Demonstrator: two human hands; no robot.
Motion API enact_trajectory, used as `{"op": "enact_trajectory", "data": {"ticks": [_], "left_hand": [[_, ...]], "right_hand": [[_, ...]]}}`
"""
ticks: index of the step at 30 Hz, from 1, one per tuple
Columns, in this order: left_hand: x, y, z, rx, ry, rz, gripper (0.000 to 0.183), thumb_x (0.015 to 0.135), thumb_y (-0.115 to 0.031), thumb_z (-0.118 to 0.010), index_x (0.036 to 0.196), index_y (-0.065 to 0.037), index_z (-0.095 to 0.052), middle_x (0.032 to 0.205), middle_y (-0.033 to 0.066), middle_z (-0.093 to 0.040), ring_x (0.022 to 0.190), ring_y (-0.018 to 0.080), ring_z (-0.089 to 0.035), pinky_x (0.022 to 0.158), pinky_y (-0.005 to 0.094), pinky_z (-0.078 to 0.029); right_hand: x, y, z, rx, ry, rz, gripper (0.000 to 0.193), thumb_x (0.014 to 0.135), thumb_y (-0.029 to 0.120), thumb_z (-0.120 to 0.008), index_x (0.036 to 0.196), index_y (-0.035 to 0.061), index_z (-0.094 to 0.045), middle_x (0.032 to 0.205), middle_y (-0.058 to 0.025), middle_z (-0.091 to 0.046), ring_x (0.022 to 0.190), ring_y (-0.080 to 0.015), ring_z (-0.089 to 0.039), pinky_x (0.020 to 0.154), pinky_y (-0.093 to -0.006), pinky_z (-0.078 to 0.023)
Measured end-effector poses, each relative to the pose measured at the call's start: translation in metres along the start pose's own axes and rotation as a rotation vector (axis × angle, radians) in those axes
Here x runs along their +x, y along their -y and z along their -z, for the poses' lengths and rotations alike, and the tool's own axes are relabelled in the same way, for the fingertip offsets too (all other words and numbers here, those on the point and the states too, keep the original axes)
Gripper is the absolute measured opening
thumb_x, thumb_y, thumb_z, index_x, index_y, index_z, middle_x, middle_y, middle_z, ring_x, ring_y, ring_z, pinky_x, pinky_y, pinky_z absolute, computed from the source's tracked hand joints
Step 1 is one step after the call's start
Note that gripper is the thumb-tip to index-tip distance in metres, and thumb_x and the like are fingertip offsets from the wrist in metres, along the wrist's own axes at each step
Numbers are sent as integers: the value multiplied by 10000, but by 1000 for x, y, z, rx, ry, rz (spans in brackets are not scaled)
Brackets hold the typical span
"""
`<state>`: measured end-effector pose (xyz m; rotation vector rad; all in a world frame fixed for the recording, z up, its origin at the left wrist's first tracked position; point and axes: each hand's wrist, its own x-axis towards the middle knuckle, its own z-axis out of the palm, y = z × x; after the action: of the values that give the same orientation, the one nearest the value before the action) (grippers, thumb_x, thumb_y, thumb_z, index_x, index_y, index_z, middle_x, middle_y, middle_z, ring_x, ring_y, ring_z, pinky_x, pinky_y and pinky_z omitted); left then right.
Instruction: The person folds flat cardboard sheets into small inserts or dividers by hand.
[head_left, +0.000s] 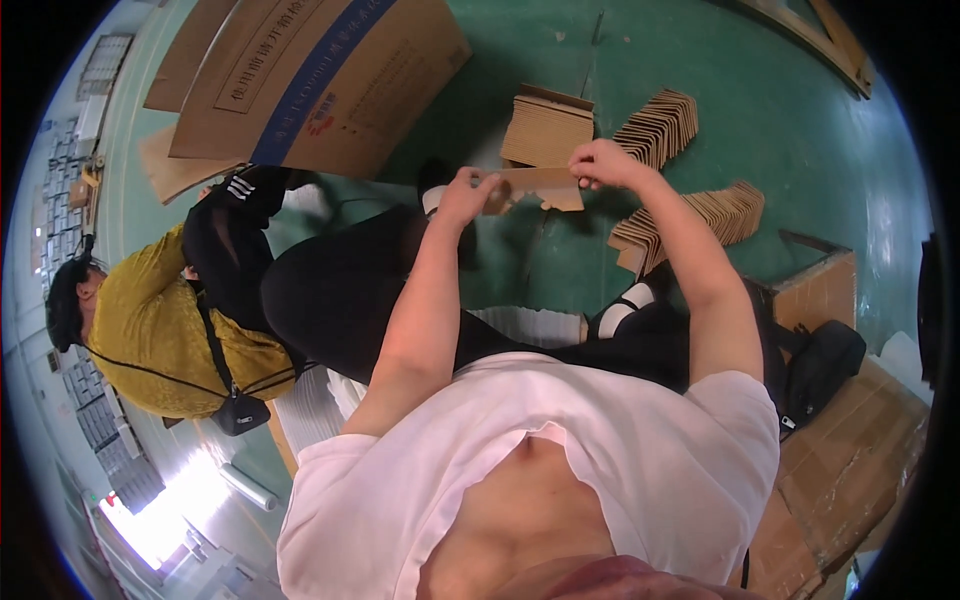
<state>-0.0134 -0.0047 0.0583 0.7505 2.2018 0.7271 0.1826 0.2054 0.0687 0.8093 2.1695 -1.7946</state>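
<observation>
Between my two hands I hold a brown cardboard piece (562,189) with a notched, cut-out lower edge. My left hand (470,196) pinches its left end, and my right hand (604,166) grips its upper right corner. Just beyond it stands a stack of flat cardboard pieces (548,130) on the green floor. To the right of my right hand lies a fanned row of folded cardboard pieces (660,128). A second fanned row (705,220) sits nearer, beside my right forearm.
A large printed carton (330,80) with a blue stripe stands at the far left. A co-worker in a yellow top (160,320) sits close on my left. On my right are a black bag (825,370) and cardboard boxes (850,460). A wooden frame (815,40) lies at the far right.
</observation>
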Motion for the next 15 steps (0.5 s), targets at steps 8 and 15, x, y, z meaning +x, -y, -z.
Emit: {"op": "enact_trajectory", "data": {"ticks": [8,15], "left_hand": [[-34,-66,32,-474,249,28,256,882,-315,-491,1023,-107,-540,761,-24,-545,588,49,-448,475,202,-337],[-61,-111,48,-751,80,-145,202,911,-260,-450,1075,-146,-483,824,-41,-526,661,34,-452,494,200,-347]], "right_hand": [[-29,58,45,163,-67,117,143,789,156,-613,837,22,-594,635,-1,-552,541,-62,-519,494,-203,-458],[-36,75,17,271,31,29,308,821,288,-596,1015,49,-578,800,10,-578,585,-41,-495,455,-183,-390]]}}
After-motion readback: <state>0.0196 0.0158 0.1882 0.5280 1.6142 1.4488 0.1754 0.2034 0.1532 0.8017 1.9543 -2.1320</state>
